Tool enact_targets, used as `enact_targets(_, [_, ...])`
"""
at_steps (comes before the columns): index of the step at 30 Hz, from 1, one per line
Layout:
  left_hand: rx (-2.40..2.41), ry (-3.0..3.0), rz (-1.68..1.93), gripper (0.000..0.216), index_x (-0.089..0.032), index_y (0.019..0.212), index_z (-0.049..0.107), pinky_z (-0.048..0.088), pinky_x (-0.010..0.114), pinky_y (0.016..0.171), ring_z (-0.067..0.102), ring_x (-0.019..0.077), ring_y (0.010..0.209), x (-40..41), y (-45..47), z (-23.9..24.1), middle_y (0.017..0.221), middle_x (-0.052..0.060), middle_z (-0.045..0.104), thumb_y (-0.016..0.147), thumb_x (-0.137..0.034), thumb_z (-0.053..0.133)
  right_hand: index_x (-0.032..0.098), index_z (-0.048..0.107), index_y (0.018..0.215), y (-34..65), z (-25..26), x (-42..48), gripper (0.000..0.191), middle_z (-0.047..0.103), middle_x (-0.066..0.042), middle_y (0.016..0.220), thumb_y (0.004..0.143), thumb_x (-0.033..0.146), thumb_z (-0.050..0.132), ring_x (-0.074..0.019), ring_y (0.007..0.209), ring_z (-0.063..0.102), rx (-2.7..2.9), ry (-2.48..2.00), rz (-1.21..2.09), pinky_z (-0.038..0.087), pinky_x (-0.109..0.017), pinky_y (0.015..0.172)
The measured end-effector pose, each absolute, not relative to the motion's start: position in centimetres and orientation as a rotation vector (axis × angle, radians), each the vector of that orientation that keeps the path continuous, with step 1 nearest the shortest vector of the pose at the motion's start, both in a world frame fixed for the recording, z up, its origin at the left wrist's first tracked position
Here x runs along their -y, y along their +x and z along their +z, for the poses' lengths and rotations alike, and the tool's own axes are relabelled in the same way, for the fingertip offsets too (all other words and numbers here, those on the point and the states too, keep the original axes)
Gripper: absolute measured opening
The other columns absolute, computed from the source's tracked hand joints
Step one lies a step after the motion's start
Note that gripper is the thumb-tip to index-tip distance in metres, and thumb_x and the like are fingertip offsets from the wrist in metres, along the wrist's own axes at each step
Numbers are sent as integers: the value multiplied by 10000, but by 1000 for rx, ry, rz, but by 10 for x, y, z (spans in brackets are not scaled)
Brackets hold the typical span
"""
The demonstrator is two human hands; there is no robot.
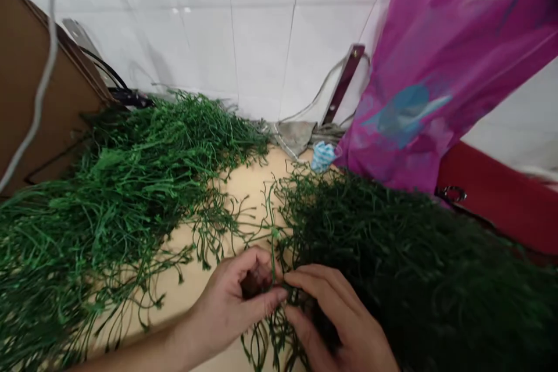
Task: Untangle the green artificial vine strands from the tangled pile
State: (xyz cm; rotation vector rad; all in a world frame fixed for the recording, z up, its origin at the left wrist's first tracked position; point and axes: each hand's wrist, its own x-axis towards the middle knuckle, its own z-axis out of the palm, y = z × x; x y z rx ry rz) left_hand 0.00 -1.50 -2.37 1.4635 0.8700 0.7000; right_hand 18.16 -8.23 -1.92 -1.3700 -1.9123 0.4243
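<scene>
- Clock read from the hands; 12 points at the wall.
- Risk, 10 o'clock: loose ends of the left pile point(131, 186) trail over the table point(248, 183). Left forearm point(148, 349) lies close below them; a sideways sweep could drag strands along.
- Risk, centre: left hand point(226, 299) appears to have thumb and forefinger clamped on a green stem point(273, 253), upper part toward 12. Narrow pinch; an off-line push could bend it or let it slip.
- Risk, centre: right hand point(337, 314), thumb and forefinger apart, tips just beside the left thumb. Cannot tell whether they pinch anything. Strands under the hands could be caught by mistake.
- Risk, 3 o'clock: right pile point(418, 256) just beside the right hand; curled ends could hook the fingers.
- Materials, 10 o'clock: brown cardboard box point(17, 70), flat-sided; pale round cord point(53, 35) in front. Left pile thin, springy-looking, probably plastic, brighter green.
- 12 o'clock: glossy white tiled wall point(261, 40); table smooth, tan.
- 1 o'clock: crumpled blue-and-white cloth point(322, 157); beyond, creased purple bag point(405, 58).
- 3 o'clock: right pile darker, wiry, tangled; near part blurred.
</scene>
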Motion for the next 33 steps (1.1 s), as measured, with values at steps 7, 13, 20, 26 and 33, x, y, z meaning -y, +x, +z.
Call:
enact_targets(7, [-762,1321,609,234,-174,868,519,349,203,572,421,81,637,12,1,-11,763,-23,501,821,-306,706,225,654,939,176,-3,76,143,698,6,789,958,257,516,-121,700,658,1571,-1480,808,536,-182,645])
enact_targets(13, [-634,1279,670,224,-158,919,560,378,192,605,436,75,663,7,-3,-12,771,-31,489,882,-348,672,218,632,908,176,0,77,113,658,20,729,943,253,531,-104,650,617,1515,-1494,828,500,-159,603])
enact_targets(20, [-499,1234,683,200,-155,916,607,435,199,629,577,87,692,7,-3,-11,793,-1,597,915,-352,645,207,545,913,166,5,81,178,638,-12,763,999,301,420,-121,693,637,1456,-1437,933,535,-184,630])
enact_targets(26, [-530,1225,719,259,-140,880,619,416,186,626,528,67,664,9,-5,-14,785,-15,563,869,-386,700,216,558,962,164,-1,82,188,644,-50,861,951,108,404,-156,803,626,1787,-1420,364,529,-249,726])
enact_targets(33, [-505,1091,754,235,-157,846,634,428,230,687,579,110,696,14,-3,-17,728,-7,614,844,-371,732,238,534,857,163,17,79,199,599,-13,763,933,115,398,-158,659,583,1829,-1528,372,500,-267,608])
